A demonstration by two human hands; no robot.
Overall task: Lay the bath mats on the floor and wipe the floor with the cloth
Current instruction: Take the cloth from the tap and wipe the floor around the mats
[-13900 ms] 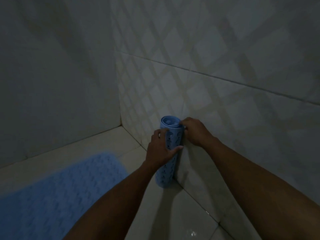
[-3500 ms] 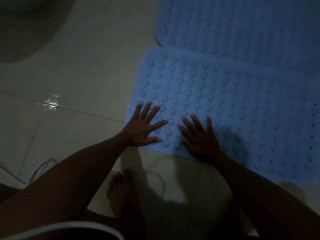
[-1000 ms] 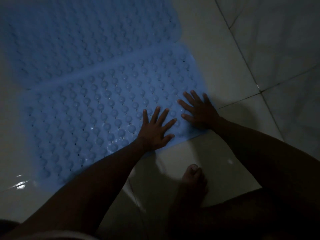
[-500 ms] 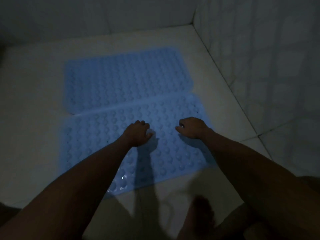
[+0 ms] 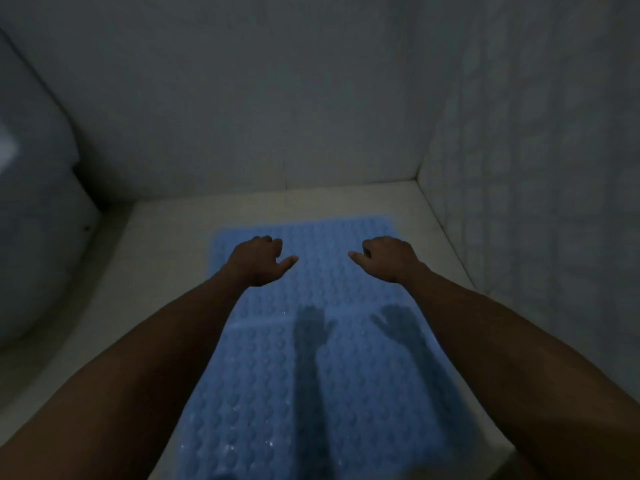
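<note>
My left hand (image 5: 259,261) and right hand (image 5: 389,258) hang side by side above the blue bath mats, holding nothing; the fingers of both curl loosely downward, thumbs pointing inward toward each other. Under and beyond my fingers lies the far bath mat (image 5: 325,278), flat on the pale tiled floor (image 5: 166,244); the near bath mat (image 5: 311,393) lies below my wrists, edge to edge with the first, with my hands' shadows across it. A white rounded fixture (image 5: 38,237) sits well left of my left fingers
</note>
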